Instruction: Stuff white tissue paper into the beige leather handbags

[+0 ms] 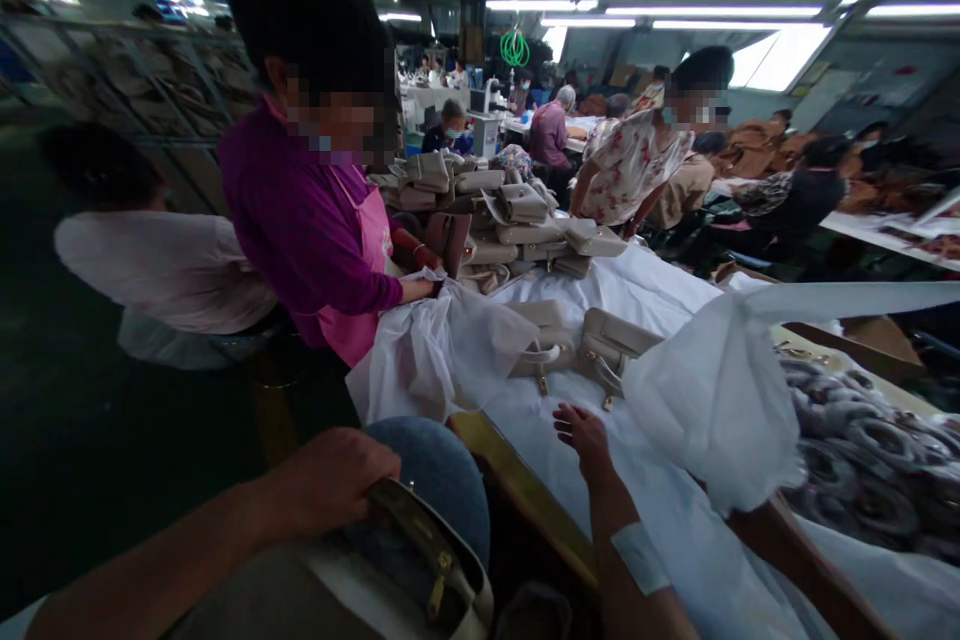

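- Handbag [420, 560] sits low in my lap area, near my knee in blue jeans [442, 480], not on the surface.
- My left hand [334, 480] is curled tight over the top edge of it, so that grip is pressed on the bag.
- My right hand [581, 435] lies flat on the white cloth [675, 520] with fingers spread, holding nothing.
- I think the bag is fairly light and stiff at the rim, but soft in the sides.
- Its gold clasp [439, 595] looks hard and smooth, so I would hold the rim and not the clasp.
- The thin white bag [712, 400] just past my right hand looks very light, floppy and slippery.
- Two more beige bags [585, 345] lie on the surface ahead of my right hand.
- A person in a purple top and pink apron [315, 230] stands across the corner and handles another white wrap [442, 350].
- Behind that person is a big stack of beige bags [495, 215].
- A pile of grey chains [862, 450] lies to my right.
- The bottom of my handbag is cut off by the picture edge.
- The room is dark and the far workers are too blurry to make out.
- A white strip [637, 555] sticks to my right arm; I cannot tell what it is.
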Demonstrator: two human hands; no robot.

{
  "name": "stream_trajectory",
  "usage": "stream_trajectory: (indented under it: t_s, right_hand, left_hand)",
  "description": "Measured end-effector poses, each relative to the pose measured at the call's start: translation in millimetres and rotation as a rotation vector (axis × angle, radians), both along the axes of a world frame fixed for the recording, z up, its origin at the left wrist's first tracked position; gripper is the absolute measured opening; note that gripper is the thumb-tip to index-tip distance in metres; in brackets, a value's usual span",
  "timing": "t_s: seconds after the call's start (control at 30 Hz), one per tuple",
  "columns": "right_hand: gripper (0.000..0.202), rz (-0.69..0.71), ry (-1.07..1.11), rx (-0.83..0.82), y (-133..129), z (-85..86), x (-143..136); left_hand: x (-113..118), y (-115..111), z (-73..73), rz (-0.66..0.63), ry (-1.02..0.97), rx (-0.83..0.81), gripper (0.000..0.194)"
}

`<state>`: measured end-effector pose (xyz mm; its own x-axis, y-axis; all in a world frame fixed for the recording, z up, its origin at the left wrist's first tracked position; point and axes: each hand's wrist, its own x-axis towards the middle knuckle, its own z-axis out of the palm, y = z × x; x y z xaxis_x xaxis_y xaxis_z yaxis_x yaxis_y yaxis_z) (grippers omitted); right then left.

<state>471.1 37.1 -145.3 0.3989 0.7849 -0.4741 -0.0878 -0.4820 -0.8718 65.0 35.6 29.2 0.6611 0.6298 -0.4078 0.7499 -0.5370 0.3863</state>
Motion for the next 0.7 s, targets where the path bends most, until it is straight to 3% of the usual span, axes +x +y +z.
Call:
stream_trajectory:
  t_s: [0.13,0.23,0.37,0.5,0.57,0.63,0.67,0.7]
  right_hand:
    - [0.060,-0.072,-0.015,-0.035,-2.3,-5.4,15.8]
    - [0.059,-0.064,-0.011,0.017,-19.5,0.1,5.0]
    - [0.056,-0.036,-0.104,0.056,-44.3,17.9,-26.1]
    - [0.041,-0.004,-0.270,0.011,-72.2,48.9,-39.0]
    - [0.043,-0.149,-0.524,-0.003,-91.5,65.4,-29.9]
    - [0.053,-0.370,-0.987,0.060,-110.0,77.5,-12.3]
    - [0.061,-0.394,-1.183,0.098,-116.9,80.9,-2.0]
    - [0.071,-0.329,-1.338,0.090,-121.3,82.5,8.1]
  left_hand:
    - [-4.3,-2.4,-6.5,0.036,-0.028,-0.039,0.009]
    - [-9.1,-4.7,-12.8,0.043,-0.010,-0.029,0.014]
    - [-10.8,-5.4,-14.6,0.039,0.022,-0.053,0.022]
    - [-5.1,-3.6,-5.1,0.024,0.014,-0.076,0.018]
    - [-2.7,-2.8,-0.3,0.018,0.002,-0.067,0.015]
    - [-2.1,-2.3,2.4,0.016,-0.014,-0.055,0.013]
    - [-2.4,-2.2,2.9,0.015,-0.022,-0.052,0.013]
    - [-3.0,-2.3,3.1,0.016,-0.031,-0.047,0.013]
